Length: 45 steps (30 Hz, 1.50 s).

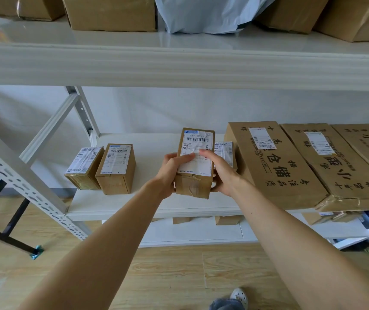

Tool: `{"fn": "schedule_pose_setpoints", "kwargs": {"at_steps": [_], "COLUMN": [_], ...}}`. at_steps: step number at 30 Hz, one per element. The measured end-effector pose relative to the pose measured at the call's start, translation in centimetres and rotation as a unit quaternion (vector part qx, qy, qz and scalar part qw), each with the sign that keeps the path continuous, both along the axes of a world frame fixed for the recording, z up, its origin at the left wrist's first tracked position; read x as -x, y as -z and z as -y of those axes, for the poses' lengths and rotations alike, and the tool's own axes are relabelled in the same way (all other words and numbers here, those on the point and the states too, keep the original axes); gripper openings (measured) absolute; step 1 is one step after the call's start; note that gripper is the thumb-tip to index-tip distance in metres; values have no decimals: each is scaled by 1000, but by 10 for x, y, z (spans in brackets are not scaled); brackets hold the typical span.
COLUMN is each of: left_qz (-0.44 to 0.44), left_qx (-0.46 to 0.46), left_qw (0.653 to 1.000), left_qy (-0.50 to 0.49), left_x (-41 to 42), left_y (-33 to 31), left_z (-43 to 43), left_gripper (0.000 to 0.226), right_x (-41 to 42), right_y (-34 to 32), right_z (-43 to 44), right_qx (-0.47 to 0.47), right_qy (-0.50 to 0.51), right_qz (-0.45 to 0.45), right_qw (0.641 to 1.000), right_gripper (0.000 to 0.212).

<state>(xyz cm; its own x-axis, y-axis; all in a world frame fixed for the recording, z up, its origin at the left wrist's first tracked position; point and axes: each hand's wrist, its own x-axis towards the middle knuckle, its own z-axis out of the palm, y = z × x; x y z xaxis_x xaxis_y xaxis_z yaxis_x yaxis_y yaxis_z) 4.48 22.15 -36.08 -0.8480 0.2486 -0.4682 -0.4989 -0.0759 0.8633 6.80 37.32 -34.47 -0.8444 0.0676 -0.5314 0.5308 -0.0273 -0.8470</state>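
— Parcel (198, 139) first: where is it sitting from the hands?
— It is sitting right between them, dead ahead at twelve o'clock, over the middle shelf (134, 204). The left hand (172, 171) is clasping its nine o'clock side, thumb lying across the label. The right hand (221, 173) is gripping the three o'clock side, fingertips pressing on the same label.
— Which way is its long axis running?
— From six to twelve, straight away from the body, with the label side facing up.
— Is either hand reaching closer?
— Neither. Both arms are stretching out about equally, so I am judging this a two-handed move.
— Is it resting on the board?
— I cannot tell, because the parcel's own near end is hiding any contact.
— What is crowding it?
— Another small parcel (223, 151) is standing just beyond the right hand at two o'clock, and the big flat cartons (275, 164) are lying past that at three. A pair of small boxes (116, 168) is standing well apart at nine to ten. Bare shelf is showing between them and the left hand, so shifting toward nine o'clock is looking the freer way.
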Motion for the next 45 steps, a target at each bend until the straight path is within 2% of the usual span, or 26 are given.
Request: {"fn": "schedule_pose_setpoints", "kwargs": {"at_steps": [3, 4, 6, 8, 10, 11, 12, 15, 16, 18, 23, 27, 28, 30, 31, 32, 33, 37, 41, 45], "left_qz": [25, 39, 66, 81, 73, 61, 44, -16, -23, -17, -27, -25, -18, -5, -2, -3, -5, -31, -69, -43], "left_qx": [36, 34, 17, -8, -9, 5, 27, 102, 114, 116, 137, 144, 132, 94, 80, 71, 64, 88, 132, 103], "left_qw": [999, 998, 998, 997, 997, 997, 997, 992, 991, 992, 990, 989, 991, 996, 997, 997, 998, 995, 989, 993], "left_qy": [29, 27, 17, 12, 32, 46, 60, 68, 60, 48, 17, 6, 6, -4, -10, -14, -15, -22, -18, -37], "left_x": [1, 3, 8, 13, 15, 14, 13, 11, 12, 13, 15, 13, 14, 14, 14, 15, 15, 11, 6, 2], "left_y": [-3, -2, -1, 0, -2, -4, -4, -3, -2, 1, 2, 2, 3, 2, 2, 2, 3, 3, 7, 9], "left_z": [0, 2, 7, 11, 12, 10, 8, 4, 3, 4, 1, 0, 2, 6, 8, 10, 11, 11, 9, 9], "left_gripper": [45, 45, 63, 82, 91, 92, 90, 71, 67, 72, 66, 62, 62, 69, 73, 78, 81, 77, 54, 55], "right_x": [0, 1, 3, 5, 12, 11, 9, 0, 1, 1, 1, -2, -3, -2, -1, -1, -1, 4, 8, 9], "right_y": [3, 5, 8, 11, 22, 23, 19, 4, 5, 5, 9, 13, 13, 14, 15, 14, 13, 19, 22, 17], "right_z": [3, 2, 1, -1, -8, -9, -8, 0, 0, 1, 3, 3, 3, 3, 1, 0, -1, -4, -5, -2], "right_qx": [-16, -14, 18, 51, 57, 55, 48, 4, -19, -38, -32, -35, -28, -10, -6, -7, -10, -90, -131, -118], "right_qy": [26, 30, 41, 65, 69, 56, 36, -19, -19, -3, 51, 51, 46, 31, 15, 3, -4, -5, 43, 58], "right_qz": [-7, -12, -24, -33, -42, -47, -51, -76, -76, -73, -75, -69, -63, -57, -61, -67, -72, -122, -153, -144], "right_qw": [1000, 999, 999, 996, 995, 996, 997, 997, 997, 997, 995, 996, 997, 998, 998, 998, 997, 988, 979, 981], "right_gripper": [45, 50, 66, 99, 131, 135, 128, 58, 43, 31, 19, 19, 32, 78, 95, 102, 100, 60, 46, 46]}}
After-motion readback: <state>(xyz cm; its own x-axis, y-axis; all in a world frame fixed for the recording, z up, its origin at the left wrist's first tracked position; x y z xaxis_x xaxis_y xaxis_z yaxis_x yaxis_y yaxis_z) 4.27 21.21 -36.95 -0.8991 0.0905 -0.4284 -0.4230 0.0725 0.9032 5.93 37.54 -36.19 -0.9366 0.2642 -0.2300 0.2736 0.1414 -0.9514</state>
